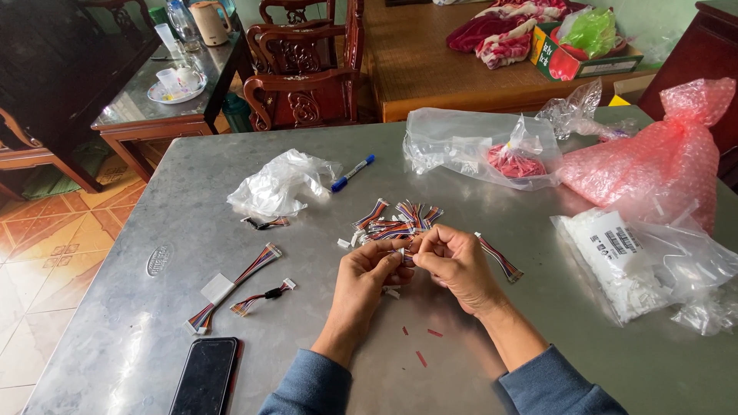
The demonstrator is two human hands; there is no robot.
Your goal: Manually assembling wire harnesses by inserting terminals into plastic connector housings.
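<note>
Closest to me on the desk (154, 338) lies a dark phone (205, 376), face up at the near edge, with a few red scraps (421, 358) beside my sleeves. Just beyond, my left hand (367, 278) and right hand (459, 261) meet over the middle of the desk, fingers (396, 253) of both pinched shut on a small multicoloured wire harness (500, 257); its white connector end sits hidden between the fingertips and its tail trails out to the right. I judge the work goes best with the connector held still in the left hand while the right handles the fine wires close to the plug, wrists low, so nothing twists or pulls loose.

To the left lie two finished-looking harnesses (234, 286), one with a white tag. Straight past my hands is the loose pile of harnesses (396, 219), touching nothing else. Further on sit a crumpled clear bag (280, 184) and a blue marker (353, 174).

On the right, a clear bag of white parts (638, 261) carries a white rectangular label with dark print. Behind it stands a pink bubble-wrap bag (661, 157), tied at the top, and left of that a clear bag holding red pieces (492, 150). Well beyond the desk, a red and green carton (573, 58) with a green bag in it rests on a wooden bed, and a kettle stands on a side table.
</note>
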